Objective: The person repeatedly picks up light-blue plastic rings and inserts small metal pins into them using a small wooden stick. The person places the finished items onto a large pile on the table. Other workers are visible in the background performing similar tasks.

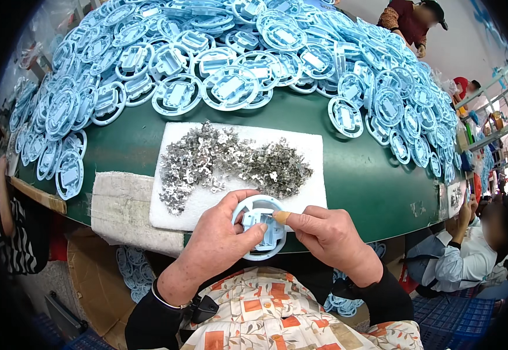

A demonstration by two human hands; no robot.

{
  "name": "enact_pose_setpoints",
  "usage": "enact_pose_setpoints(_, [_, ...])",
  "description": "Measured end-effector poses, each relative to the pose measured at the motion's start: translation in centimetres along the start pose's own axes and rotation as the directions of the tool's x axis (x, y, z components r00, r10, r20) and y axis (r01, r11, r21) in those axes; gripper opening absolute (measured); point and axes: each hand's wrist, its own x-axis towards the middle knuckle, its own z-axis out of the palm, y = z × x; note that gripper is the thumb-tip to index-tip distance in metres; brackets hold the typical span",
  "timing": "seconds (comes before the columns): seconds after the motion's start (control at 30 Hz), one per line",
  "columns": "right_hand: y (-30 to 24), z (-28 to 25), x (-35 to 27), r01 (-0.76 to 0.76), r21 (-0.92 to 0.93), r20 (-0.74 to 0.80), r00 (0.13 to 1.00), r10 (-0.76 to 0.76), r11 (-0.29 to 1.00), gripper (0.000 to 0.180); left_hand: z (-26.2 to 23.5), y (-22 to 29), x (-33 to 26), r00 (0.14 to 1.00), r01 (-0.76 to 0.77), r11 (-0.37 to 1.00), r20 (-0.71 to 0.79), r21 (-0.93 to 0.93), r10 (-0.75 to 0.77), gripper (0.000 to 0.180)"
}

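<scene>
Close in front of me, my left hand (216, 239) grips a round light blue plastic part (255, 217) with an outer ring and a box-like middle. Its thumb lies over the lower left of that middle. My right hand (333, 236) is pinched at the part's right side, with a tan covering on the thumb tip. Whatever sits between those fingertips is too small and covered to make out. Just beyond both hands, a white foam sheet (309, 201) carries heaps of small silvery metal clips (274, 169).
A large heap of similar blue plastic parts (230, 84) covers the far side of the green table (125, 146). A worn pale pad (119, 201) lies left of the foam. More blue parts (134, 268) lie below the table edge. Other people (464, 256) sit or stand around.
</scene>
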Motion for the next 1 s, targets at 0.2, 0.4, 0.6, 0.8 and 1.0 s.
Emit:
enact_pose_setpoints(0.2, [-0.4, -0.4, 0.3, 0.024, -0.142, 0.028, 0.999, -0.02, 0.99, 0.044, 0.0, 0.3, 0.0, 1.0, 0.004, 1.0, 0.004, 0.016, -0.004, 0.054])
enact_pose_setpoints(0.4, [-2.3, -1.2, 1.1, 0.119, -0.369, 0.083, 0.992, -0.095, 0.922, 0.04, 0.0, -0.9, 0.3, 1.0, -0.006, 1.0, 0.006, -0.002, 0.006, 0.051])
enact_pose_setpoints(0.6, [-0.7, -2.4, 1.5, 0.115, -0.243, 0.159, 0.984, -0.077, 0.963, 0.041, 0.1, -0.7, 0.2, 0.999, -0.038, 0.999, -0.025, 0.017, 0.038, 0.053])
enact_pose_setpoints(0.8, [-1.5, -1.5, 0.4, 0.082, -0.36, 0.099, 0.994, -0.05, 0.929, 0.039, 0.5, -0.6, 0.1, 1.0, -0.001, 0.996, -0.017, -0.087, 0.0, 0.052])
enact_pose_setpoints(1.0, [-1.0, -2.3, 0.8, 0.066, -0.218, 0.079, 0.996, -0.049, 0.974, 0.039, 0.3, -0.6, 0.1, 0.999, -0.036, 0.999, -0.029, -0.017, 0.035, 0.052])
